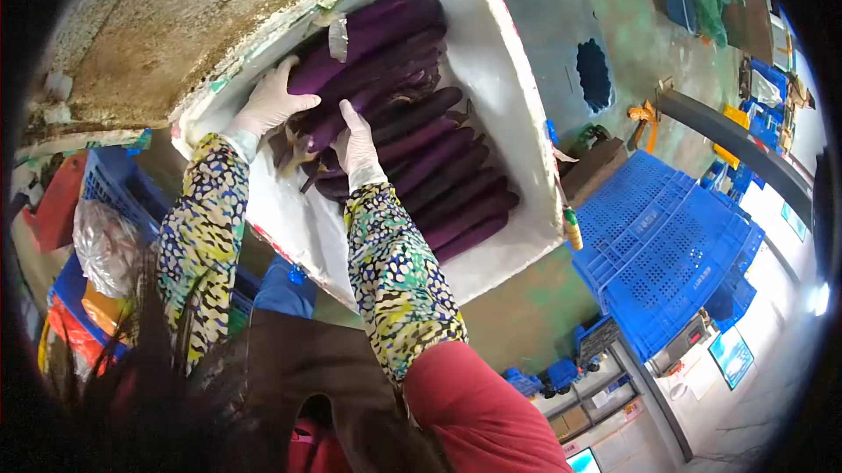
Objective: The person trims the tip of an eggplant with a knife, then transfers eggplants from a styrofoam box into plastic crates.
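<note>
Dark purple eggplants lie packed side by side in a white foam box. My left hand, in a pale thin glove, has its thumb and fingers spread against the upper-left eggplants. Close by, my gloved right hand is at the stem end of an eggplant near the middle of the pile. Its thumb points up and its other fingers bend round the eggplant, partly hidden. A strip of shiny tape hangs over the box's far edge onto the eggplants.
A worn foam slab borders the box's upper left. Stacked blue crates stand to the right, beside a grey post. At the left, a blue basket and a clear plastic bag sit close to my arm.
</note>
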